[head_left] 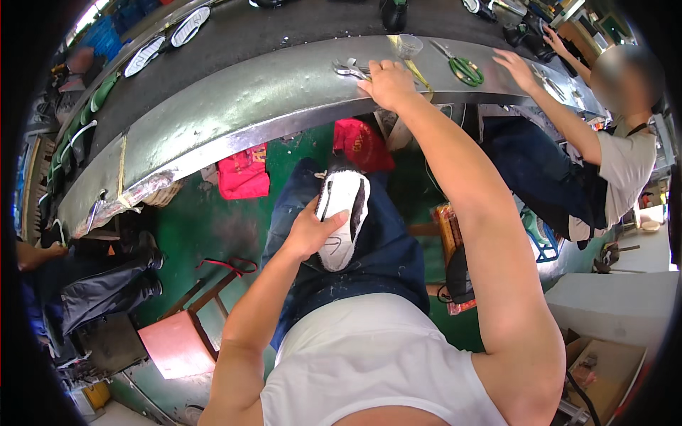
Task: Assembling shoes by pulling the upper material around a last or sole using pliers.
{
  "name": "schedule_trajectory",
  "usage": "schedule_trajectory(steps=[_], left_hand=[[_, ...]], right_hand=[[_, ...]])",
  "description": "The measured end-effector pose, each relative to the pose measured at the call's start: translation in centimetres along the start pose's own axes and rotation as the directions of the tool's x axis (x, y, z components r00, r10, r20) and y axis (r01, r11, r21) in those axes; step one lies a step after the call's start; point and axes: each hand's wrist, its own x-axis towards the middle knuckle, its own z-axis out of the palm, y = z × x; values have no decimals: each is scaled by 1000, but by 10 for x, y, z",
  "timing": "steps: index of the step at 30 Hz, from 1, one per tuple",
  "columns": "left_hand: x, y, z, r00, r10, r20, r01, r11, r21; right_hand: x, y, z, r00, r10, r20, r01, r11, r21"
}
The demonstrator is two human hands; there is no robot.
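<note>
My left hand [312, 231] grips a shoe [342, 213] over my lap, its white underside turned up and a dark edge around it. The thumb presses across that underside; the other fingers are partly hidden beneath it. Stretched out to the metal bench edge, my right hand [390, 84] has its fingers bent over the handles of metal pliers [348, 69]. The jaws point left, and the handle ends are covered by the hand. Beyond this hand are a small clear cup [408, 47] and green-handled scissors [466, 70].
A dark conveyor belt [284, 44] carries several shoes behind the metal ledge [213, 99]. A co-worker [625, 149] sits at the right, hands over the ledge; another person's legs [106, 291] show at left. A pink-topped stool [177, 344] and red cloth [244, 172] are below.
</note>
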Motion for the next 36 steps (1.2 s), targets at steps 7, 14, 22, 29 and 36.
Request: schedule_trajectory(steps=[7,14,22,29,36], left_hand=[[24,-46,14,975,48,-217,106,760,642],[8,-53,-7,983,-132,131,159,962,-221],[-7,-74,24,994,-4,110,2,1000,13],[-5,-86,20,993,-17,116,-11,973,232],[-9,-77,19,995,-1,101,-36,933,358]], right_hand=[[-27,20,-30,982,-6,188,-36,975,221],[-247,14,-5,649,-258,716,-673,243,698],[-288,-5,9,740,-364,566,-138,741,657],[-245,-16,-7,540,-329,775,-6,919,394],[-230,-22,-9,470,-353,809,6,918,397]])
